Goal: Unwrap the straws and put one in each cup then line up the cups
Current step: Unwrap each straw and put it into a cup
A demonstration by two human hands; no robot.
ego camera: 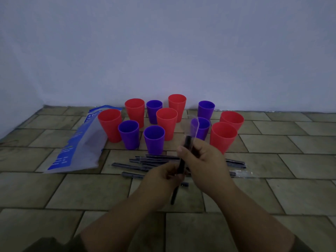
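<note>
Tiled floor (pixel 272 197), dim light: in front of the cups (pixel 154 139), the left hand (pixel 163 174) pinches the straw (pixel 187 142) low, the right hand (pixel 204 160) grips it higher, wrapper (pixel 194 127) jutting past its top. Straw stands near-upright, tip toward the cups; right hand nearer them.

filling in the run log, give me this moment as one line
step: unwrapping | left hand: grips straw low | right hand: grips straw high | wrapper: loose above top end | cups: no straws, clustered
</note>
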